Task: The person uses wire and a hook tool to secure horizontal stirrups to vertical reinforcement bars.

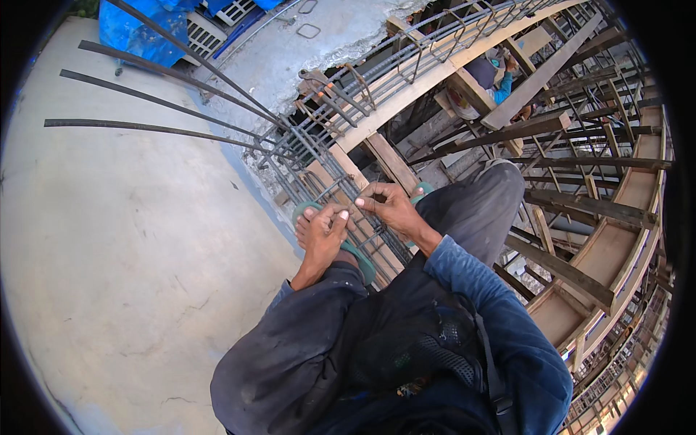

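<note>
Both my hands are over a cage of steel reinforcing bars [341, 194], in front of my feet. My left hand [319, 233] is closed in a pinch, thumb against fingers, just above my sandalled left foot. To its right, my right hand [397, 212] is also pinched, its thumb and fingertip close to the bars. Whatever thin thing the fingertips may hold is too small to make out. Cross ties and stirrups join the bars beneath my hands. A pincer-like tool with orange grips [328, 93] rests on the bars farther ahead.
Long bars [156, 129] stick out over the pale concrete slab [123, 239] on the left. Timber formwork [406, 94] flanks the cage. On the right, timber props and beams [565, 272] stand over a drop. Another person [489, 76] is below. A blue tarp [141, 32] lies far left.
</note>
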`<act>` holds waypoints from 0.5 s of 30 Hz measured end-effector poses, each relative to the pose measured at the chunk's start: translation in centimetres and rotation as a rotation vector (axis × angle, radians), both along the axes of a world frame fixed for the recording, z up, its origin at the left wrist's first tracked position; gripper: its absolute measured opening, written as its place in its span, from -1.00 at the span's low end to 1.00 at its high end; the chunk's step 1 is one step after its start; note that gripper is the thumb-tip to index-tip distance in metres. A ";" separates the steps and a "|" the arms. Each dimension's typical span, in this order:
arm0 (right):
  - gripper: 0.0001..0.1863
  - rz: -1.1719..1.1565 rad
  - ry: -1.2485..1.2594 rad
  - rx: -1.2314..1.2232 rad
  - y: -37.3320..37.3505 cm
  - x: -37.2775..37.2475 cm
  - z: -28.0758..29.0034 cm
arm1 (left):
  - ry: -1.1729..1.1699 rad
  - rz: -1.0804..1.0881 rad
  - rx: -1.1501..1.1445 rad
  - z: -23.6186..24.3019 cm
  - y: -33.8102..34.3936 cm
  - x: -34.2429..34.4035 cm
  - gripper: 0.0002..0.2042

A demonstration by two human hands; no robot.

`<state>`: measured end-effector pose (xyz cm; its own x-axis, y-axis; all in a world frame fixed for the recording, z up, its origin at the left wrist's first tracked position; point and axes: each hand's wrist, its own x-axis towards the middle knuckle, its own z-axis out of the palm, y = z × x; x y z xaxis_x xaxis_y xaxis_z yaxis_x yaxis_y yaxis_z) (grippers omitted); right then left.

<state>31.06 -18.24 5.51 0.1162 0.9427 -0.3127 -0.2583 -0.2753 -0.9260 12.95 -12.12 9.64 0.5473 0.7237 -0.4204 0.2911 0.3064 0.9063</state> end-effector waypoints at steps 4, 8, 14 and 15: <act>-0.81 -0.034 -0.079 0.087 -0.1 0.1 0.2 | -0.032 0.154 -0.045 -0.9 0.4 -0.6 -0.80; -0.82 -0.079 0.525 0.072 0.0 1.0 -1.3 | -0.147 0.330 -0.167 -1.3 0.6 -1.1 -0.79; -0.60 -0.489 -0.739 -0.008 0.6 1.1 -3.2 | -0.165 0.236 -0.098 -1.4 0.5 -0.7 -0.77; -0.60 -0.488 -0.738 -0.009 0.5 1.1 -3.4 | -0.164 0.237 -0.099 -1.4 0.4 -0.8 -0.77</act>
<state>32.13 -17.73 2.12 0.6798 0.7334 -0.0061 0.3142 -0.2987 -0.9011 12.13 -11.70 8.22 0.4347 0.7991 -0.4153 0.0529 0.4376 0.8976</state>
